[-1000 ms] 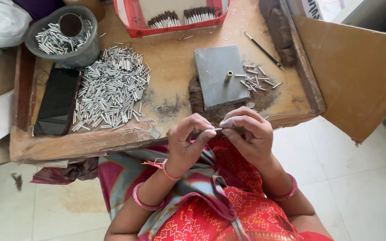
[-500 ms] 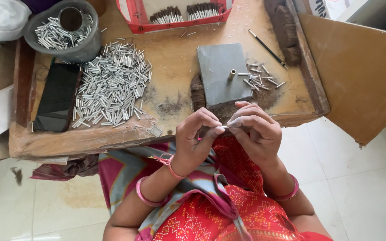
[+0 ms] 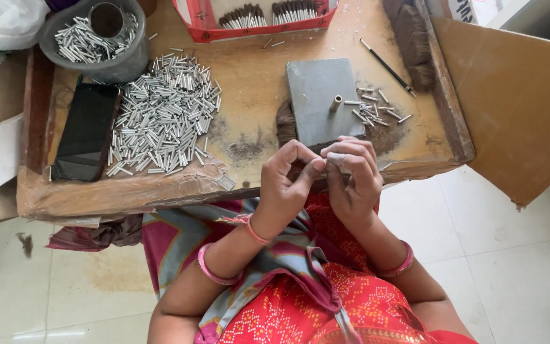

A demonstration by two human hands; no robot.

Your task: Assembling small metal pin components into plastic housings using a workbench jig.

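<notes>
Left hand (image 3: 288,181) and right hand (image 3: 351,175): fingertips pinched together on a small pale piece (image 3: 335,157). Grey slab (image 3: 316,99), flat; metal tubes (image 3: 160,114), heaped; worn wooden table (image 3: 249,57).

Bare wood between tube pile (image 3: 160,114) & grey slab (image 3: 318,99); passable.

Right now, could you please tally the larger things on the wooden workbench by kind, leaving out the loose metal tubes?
Round grey bowl of silver tubes: 1
Flat black phone: 1
Square grey metal slab: 1
Red cardboard tray of brush tufts: 1
Thin black pencil-like stick: 1
Total: 5
</notes>
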